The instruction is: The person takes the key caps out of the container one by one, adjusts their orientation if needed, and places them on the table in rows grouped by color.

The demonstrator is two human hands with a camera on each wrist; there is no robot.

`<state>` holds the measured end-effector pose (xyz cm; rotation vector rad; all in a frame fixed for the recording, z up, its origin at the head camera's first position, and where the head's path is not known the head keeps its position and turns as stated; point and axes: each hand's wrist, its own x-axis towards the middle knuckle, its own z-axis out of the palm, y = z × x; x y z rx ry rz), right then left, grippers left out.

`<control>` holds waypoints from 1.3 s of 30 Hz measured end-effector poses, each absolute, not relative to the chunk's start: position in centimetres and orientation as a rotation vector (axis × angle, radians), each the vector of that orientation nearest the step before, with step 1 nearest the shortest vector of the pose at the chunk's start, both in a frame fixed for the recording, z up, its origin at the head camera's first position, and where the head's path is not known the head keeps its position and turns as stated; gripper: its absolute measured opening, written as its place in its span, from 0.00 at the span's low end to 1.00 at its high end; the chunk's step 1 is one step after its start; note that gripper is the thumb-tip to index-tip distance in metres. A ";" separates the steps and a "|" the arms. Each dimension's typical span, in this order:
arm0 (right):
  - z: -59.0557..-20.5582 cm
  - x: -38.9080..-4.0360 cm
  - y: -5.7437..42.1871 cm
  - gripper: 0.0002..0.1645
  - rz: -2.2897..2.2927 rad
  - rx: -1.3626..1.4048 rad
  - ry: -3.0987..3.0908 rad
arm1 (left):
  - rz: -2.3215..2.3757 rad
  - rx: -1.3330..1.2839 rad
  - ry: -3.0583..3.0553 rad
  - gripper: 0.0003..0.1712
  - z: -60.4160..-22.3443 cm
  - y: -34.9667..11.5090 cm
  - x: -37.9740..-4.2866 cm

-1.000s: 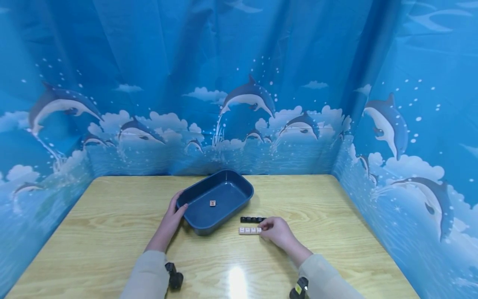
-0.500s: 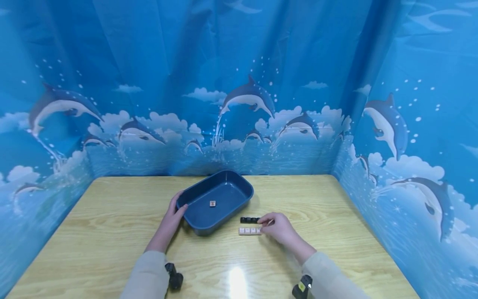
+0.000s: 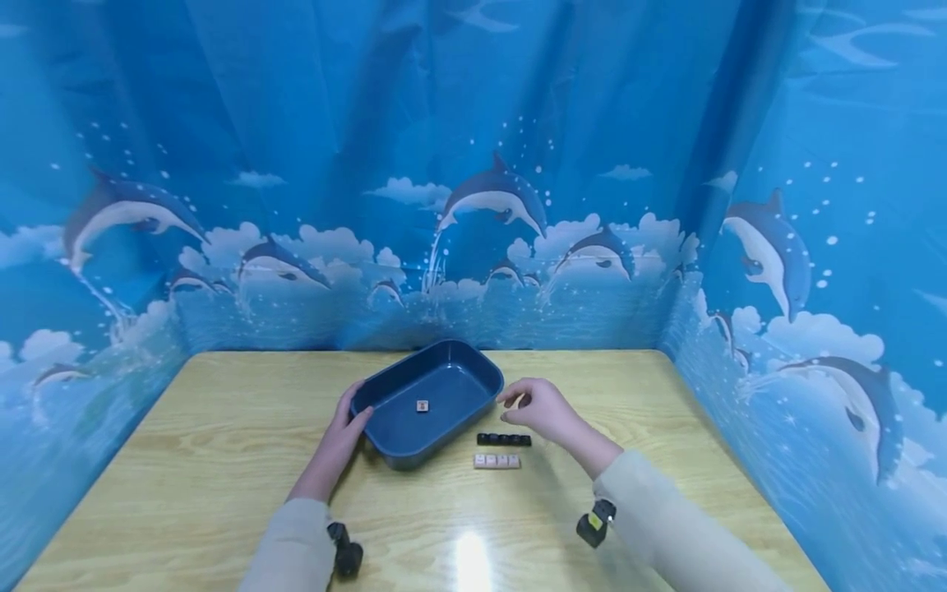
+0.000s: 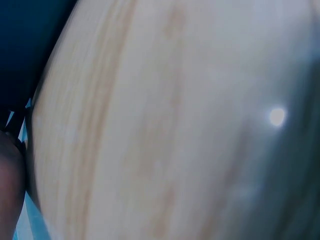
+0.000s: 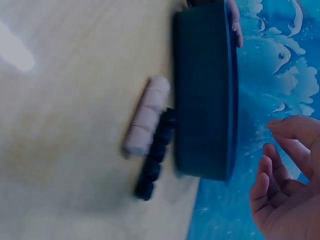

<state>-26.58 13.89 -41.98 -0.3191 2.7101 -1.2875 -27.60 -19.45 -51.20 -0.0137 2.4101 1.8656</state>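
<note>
A dark blue plastic tub (image 3: pixel 466 399) stands tilted askew at the table's far middle, with one small pale keycap (image 3: pixel 422 406) on its floor. My left hand (image 3: pixel 348 421) grips the tub's left end, thumb over the rim. Above the tub's right side hovers my right hand (image 3: pixel 547 411), fingers bent loosely; in the right wrist view this hand (image 5: pixel 287 190) shows a gap between thumb and fingers and nothing held. Below it lie a row of black keycaps (image 3: pixel 504 440) and, nearer me, a row of pinkish-white keycaps (image 3: pixel 496 462).
The wooden table (image 3: pixel 222 460) has a bright light reflection (image 3: pixel 472 559) near its front. A blue dolphin-print curtain (image 3: pixel 333 205) hangs behind and along both sides. Each wrist carries a small black camera (image 3: pixel 346 549).
My right hand has left the right end of the keycap rows and risen away from me toward the tub's right rim. Both rows are uncovered. The left hand keeps its grip.
</note>
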 end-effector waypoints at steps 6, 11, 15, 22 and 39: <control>-40.1 -28.5 12.3 0.13 -1.174 -0.446 2.692 | 1.836 -0.024 2.430 0.34 -51.2 -19.5 -27.5; -39.3 -30.0 11.0 0.15 -1.064 -0.621 2.655 | 1.841 -0.028 2.424 0.34 -51.1 -19.4 -27.4; -39.0 -31.1 10.0 0.14 -0.948 -0.766 2.625 | 1.836 -0.026 2.442 0.34 -51.2 -19.4 -27.4; -38.3 -32.7 7.5 0.17 -0.602 -1.007 2.587 | 1.844 -0.024 2.462 0.34 -51.4 -19.4 -27.5; -40.1 -35.1 2.3 0.27 0.016 -1.326 2.445 | 1.862 -0.042 2.459 0.34 -51.7 -19.4 -27.5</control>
